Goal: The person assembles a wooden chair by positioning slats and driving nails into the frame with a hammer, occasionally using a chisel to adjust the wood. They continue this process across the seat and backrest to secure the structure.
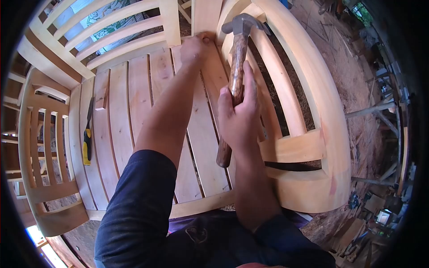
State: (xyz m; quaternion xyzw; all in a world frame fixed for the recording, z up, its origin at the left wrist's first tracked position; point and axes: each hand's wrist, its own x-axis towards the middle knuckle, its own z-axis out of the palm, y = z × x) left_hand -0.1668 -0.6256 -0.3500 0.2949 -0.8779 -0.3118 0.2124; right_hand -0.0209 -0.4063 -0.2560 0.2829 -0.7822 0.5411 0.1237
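Observation:
My right hand (240, 117) is wrapped round the wooden handle of a claw hammer (238, 58). The hammer stands head up, its steel head near the curved armrest frame (330, 111) of a wooden bench. My left hand (195, 50) reaches to the far right corner of the slatted seat (138, 87), where the backrest meets the arm. Its fingers are closed against the wood, and what they hold, if anything, is hidden. My left forearm crosses above the slats.
A chisel-like tool with a yellow and black handle (87, 145) lies on the left slats, beside a small wooden block (102, 98). The backrest (120, 38) rises at the far side, another slatted arm (51, 147) at left. Wood scraps (348, 234) litter the ground at right.

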